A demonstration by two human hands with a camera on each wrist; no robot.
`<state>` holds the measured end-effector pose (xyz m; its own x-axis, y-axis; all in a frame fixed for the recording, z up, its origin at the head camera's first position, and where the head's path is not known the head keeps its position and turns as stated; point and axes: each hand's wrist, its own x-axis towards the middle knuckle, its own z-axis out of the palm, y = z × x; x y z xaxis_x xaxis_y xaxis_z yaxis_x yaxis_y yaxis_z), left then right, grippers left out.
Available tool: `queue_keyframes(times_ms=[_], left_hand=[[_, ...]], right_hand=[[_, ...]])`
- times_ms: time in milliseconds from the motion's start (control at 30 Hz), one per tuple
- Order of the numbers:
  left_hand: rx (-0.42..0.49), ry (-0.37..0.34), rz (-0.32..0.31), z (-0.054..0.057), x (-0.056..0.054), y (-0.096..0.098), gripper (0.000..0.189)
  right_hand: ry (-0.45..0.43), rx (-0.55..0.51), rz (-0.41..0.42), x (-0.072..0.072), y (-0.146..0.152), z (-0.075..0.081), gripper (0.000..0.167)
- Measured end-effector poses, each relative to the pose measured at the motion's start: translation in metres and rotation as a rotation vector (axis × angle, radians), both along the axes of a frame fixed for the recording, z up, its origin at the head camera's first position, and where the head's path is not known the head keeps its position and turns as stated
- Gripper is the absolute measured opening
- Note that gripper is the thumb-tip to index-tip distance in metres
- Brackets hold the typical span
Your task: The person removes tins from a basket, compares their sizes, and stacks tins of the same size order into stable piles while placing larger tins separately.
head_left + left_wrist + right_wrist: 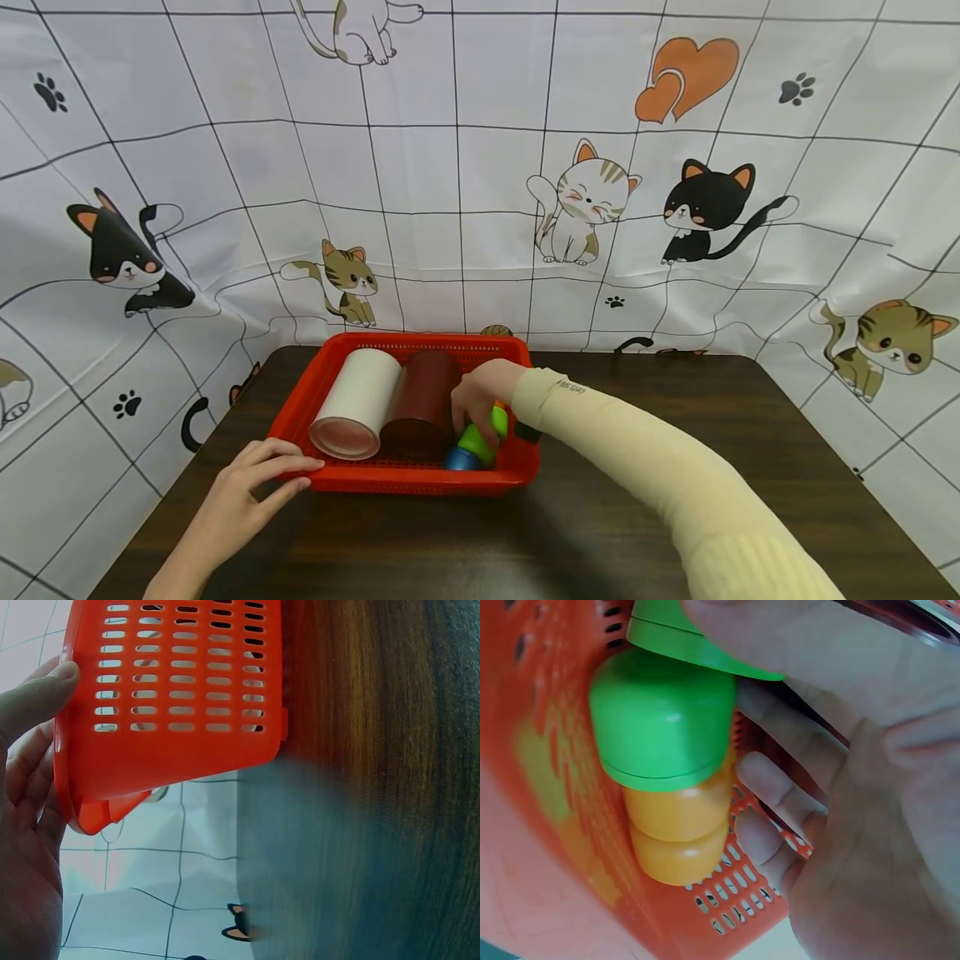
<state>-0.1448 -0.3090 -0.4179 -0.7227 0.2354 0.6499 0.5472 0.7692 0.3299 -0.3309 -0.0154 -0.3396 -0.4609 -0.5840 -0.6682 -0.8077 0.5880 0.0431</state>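
Observation:
A red plastic basket (420,481) sits on the dark table, holding several containers. My left hand (243,500) pinches its front left corner; in the left wrist view the thumb (45,694) lies on the rim and the other fingers go behind it. Inside the basket's right end, my right hand (483,396) grips a small green-and-blue container (463,457), thumb and forefinger about its green part. Beside it, an orange container with a green lid (664,720) lies along the basket wall. The right hand's other fingers (769,784) hang loosely curved near it.
A white cylinder (356,400) and a dark brown cylinder (422,408) lie side by side in the basket, left of the right hand. The wooden table (637,533) extends around the basket. Behind it hangs a white cat-print sheet (465,183).

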Motion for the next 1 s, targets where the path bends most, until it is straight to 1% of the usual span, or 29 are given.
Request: queue_keyframes(times_ms=[167, 267, 367, 433, 533, 733, 1000], left_hand=[[-0.006, 0.003, 0.01, 0.0, -0.001, 0.0, 0.053], [-0.006, -0.001, 0.013, 0.001, -0.001, 0.0, 0.052], [-0.001, -0.009, 0.015, 0.0, -0.001, 0.0, 0.052], [-0.002, -0.01, 0.016, 0.0, -0.001, 0.0, 0.052], [-0.003, -0.007, 0.016, 0.0, -0.001, 0.0, 0.052], [-0.012, -0.014, 0.028, -0.001, 0.0, 0.0, 0.052], [-0.016, -0.021, 0.035, -0.001, 0.0, -0.001, 0.052]], right_hand=[[-0.054, -0.075, 0.037, -0.006, 0.008, 0.007, 0.053], [-0.085, -0.12, 0.044, -0.01, 0.014, 0.009, 0.054], [-0.123, -0.18, 0.031, -0.014, 0.019, 0.011, 0.053], [-0.155, -0.226, 0.002, -0.015, 0.023, 0.011, 0.053], [-0.176, -0.288, -0.034, -0.016, 0.027, 0.012, 0.052], [-0.153, -0.357, -0.087, -0.015, 0.034, 0.013, 0.049], [-0.133, -0.427, -0.079, -0.018, 0.043, 0.019, 0.049]])
